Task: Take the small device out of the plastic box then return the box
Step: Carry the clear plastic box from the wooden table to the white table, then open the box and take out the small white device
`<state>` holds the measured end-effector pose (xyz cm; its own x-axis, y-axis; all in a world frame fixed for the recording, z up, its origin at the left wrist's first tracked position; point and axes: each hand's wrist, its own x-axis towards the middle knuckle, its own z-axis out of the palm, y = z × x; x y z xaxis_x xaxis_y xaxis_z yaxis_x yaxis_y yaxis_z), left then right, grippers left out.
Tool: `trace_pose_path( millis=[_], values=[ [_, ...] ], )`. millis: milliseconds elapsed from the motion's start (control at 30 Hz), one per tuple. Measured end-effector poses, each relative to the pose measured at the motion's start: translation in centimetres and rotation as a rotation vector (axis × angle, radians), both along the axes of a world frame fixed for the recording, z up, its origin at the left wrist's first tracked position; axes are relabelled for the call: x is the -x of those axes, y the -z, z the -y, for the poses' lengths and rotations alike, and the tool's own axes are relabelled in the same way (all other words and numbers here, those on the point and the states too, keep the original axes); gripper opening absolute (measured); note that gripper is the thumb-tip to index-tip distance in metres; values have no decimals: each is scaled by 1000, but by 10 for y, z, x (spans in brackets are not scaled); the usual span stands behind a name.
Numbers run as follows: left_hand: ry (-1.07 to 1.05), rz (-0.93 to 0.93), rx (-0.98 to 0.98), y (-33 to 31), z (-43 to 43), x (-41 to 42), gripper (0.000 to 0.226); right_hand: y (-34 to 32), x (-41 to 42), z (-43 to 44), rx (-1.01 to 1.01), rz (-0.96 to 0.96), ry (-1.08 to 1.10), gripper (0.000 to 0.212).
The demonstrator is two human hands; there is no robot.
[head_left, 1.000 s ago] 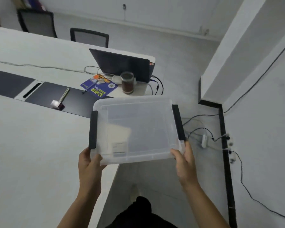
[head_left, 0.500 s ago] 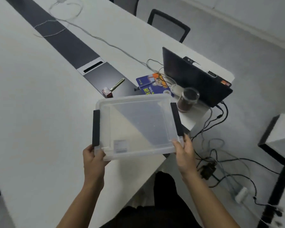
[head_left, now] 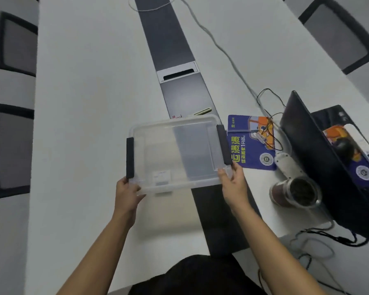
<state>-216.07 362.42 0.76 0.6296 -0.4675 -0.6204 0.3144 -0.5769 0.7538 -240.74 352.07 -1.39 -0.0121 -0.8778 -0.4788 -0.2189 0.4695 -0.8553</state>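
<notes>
I hold a clear plastic box (head_left: 179,154) with black side latches above the white table (head_left: 83,103), over its dark centre strip. My left hand (head_left: 127,193) grips the box's near left corner and my right hand (head_left: 232,184) grips its near right corner. Through the lid I see a small white label near the front; nothing else shows inside. A small device with a brass-coloured shaft (head_left: 201,111) lies on the strip just beyond the box, mostly hidden by it.
A blue booklet (head_left: 251,143), a white power strip (head_left: 288,165), a glass jar of dark liquid (head_left: 294,192) and an open laptop (head_left: 320,150) crowd the table to the right. Cables trail across the table and floor. Chairs (head_left: 13,45) stand at both sides.
My view has swung left from the floor and wall onto the table. The box, held the same way in both hands, has come over the table's centre strip.
</notes>
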Motion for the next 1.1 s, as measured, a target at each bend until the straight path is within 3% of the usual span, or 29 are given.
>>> trace_pose_path(
  millis=[233,400,533,700,867,1000,1100],
  values=[
    [-59,109,-65,9,20,-9,36,14,1,45,-19,-81,-170,62],
    [111,295,-137,18,52,-29,45,14,-16,70,22,-283,-229,69],
    [206,453,-137,28,69,-40,52,11,-26,69,69,-358,-149,68],
    [107,522,-75,34,73,-35,47,10,-40,57,212,-437,-25,61],
    [54,494,-37,45,71,-40,64,20,-40,60,213,-532,-52,60],
    [-116,432,-27,45,73,-40,57,29,-37,63,160,-487,39,57],
    [-89,481,-20,43,75,-38,50,29,-41,63,222,-498,48,55]
  ],
)
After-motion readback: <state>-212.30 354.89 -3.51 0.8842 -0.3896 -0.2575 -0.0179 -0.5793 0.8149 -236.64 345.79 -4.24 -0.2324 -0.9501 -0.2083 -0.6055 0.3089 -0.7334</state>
